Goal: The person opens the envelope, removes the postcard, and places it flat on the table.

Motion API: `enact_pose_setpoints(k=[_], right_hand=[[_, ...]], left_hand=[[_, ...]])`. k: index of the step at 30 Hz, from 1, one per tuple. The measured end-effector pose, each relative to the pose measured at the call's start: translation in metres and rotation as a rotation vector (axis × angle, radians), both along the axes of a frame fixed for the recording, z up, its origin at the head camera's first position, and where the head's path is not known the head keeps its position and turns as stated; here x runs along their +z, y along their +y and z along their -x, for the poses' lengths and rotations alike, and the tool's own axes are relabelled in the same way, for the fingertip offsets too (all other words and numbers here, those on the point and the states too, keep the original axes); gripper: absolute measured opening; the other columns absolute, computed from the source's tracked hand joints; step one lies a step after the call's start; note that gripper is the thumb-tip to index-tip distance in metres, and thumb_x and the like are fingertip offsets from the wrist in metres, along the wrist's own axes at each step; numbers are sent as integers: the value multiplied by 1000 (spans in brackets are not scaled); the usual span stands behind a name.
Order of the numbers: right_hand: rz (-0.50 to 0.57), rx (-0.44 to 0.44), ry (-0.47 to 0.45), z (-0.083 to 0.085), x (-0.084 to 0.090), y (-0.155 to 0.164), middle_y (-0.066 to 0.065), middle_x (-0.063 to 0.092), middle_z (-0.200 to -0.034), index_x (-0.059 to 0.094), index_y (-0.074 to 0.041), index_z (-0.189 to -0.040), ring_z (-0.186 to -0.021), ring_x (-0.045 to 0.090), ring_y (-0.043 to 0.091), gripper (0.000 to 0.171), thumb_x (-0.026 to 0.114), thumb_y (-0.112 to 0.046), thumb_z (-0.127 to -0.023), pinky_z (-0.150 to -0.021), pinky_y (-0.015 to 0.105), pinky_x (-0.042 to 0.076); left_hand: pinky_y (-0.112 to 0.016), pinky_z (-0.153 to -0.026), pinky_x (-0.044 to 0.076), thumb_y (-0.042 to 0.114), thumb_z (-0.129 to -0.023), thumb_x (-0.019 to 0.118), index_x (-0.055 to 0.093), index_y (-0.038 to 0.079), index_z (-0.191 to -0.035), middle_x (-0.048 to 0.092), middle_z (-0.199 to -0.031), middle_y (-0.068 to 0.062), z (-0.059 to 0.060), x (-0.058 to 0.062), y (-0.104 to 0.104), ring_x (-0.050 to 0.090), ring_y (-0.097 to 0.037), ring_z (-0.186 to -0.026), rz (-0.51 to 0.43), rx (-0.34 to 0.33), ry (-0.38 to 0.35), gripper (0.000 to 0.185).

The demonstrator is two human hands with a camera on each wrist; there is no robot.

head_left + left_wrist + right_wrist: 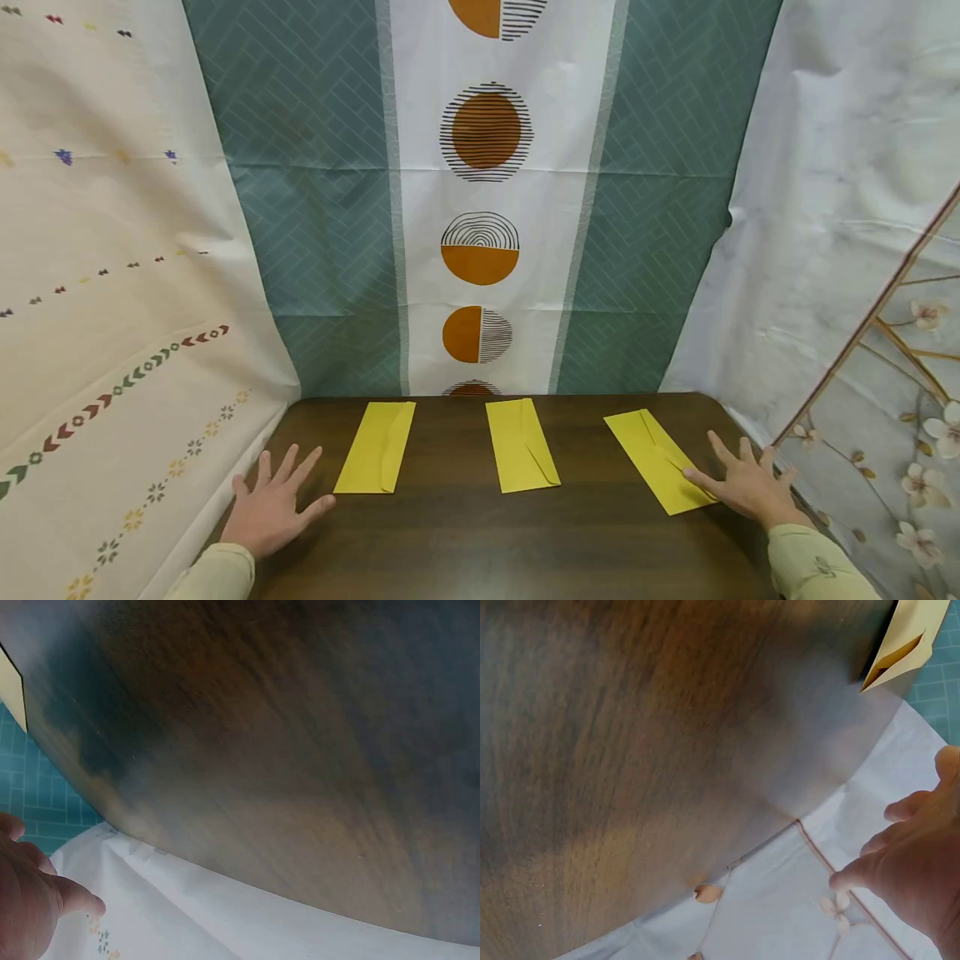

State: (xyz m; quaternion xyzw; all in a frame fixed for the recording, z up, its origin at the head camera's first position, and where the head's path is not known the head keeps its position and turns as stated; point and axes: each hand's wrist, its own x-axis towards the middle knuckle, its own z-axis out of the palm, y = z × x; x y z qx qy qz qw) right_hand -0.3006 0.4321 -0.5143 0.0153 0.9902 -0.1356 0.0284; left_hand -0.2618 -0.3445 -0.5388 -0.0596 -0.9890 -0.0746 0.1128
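Observation:
Three yellow envelopes lie in a row on the dark wooden table (pixel 465 533): a left envelope (pixel 376 448), a middle envelope (pixel 521 445) and a right envelope (pixel 660 460). My left hand (pixel 272 507) lies flat with fingers spread at the table's left edge, just left of the left envelope and apart from it. My right hand (pixel 746 483) lies flat with fingers spread at the right edge, its thumb touching the right envelope's near corner. The left wrist view shows a corner of an envelope (pixel 10 687) and the right wrist view an envelope's flap (pixel 907 641).
Patterned cloths hang around the table: a cream one (pixel 112 333) on the left, a green and white one with orange circles (pixel 480 208) behind, a pale floral one (pixel 862 292) on the right. Bare wood lies in front of the envelopes.

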Motion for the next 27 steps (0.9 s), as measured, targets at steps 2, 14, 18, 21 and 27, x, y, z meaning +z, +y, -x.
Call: enact_pose_setpoints(k=[2,14,18,21,27], right_hand=[[-1,8,-1,1,0,-1,60,4,-155,12,-6,-171,-135,-5,90,110,48,-81,-98,-94,101,-4],[-75,53,78,1,-3,-10,57,16,-157,21,-8,-170,-137,9,87,114,61,-80,-91,-94,100,7],[-81,51,101,3,-2,-14,56,17,-157,21,-9,-170,-138,11,87,113,59,-81,-92,-97,100,8],[-69,52,114,3,1,-19,56,18,-158,22,-8,-170,-138,12,86,112,59,-80,-93,-97,100,8],[13,73,124,9,4,-39,55,21,-158,23,-4,-169,-139,15,86,108,60,-74,-96,-97,99,13]], left_hand=[[-97,-100,15,76,-95,60,28,32,-171,36,-169,-30,0,0,1,23,-74,-149,2,1,5,94],[-98,-99,18,85,-86,63,40,26,-166,43,-166,-27,2,-8,7,27,-72,-149,48,-13,39,102],[-98,-98,19,84,-86,64,42,25,-165,45,-164,-28,2,-8,10,29,-72,-148,44,-16,38,101],[-97,-99,21,83,-87,64,42,23,-165,46,-163,-29,4,-8,10,30,-72,-148,34,-12,38,101],[-93,-102,27,71,-91,71,53,12,-157,58,-153,-28,10,-6,19,49,-66,-139,-36,-20,13,90]])
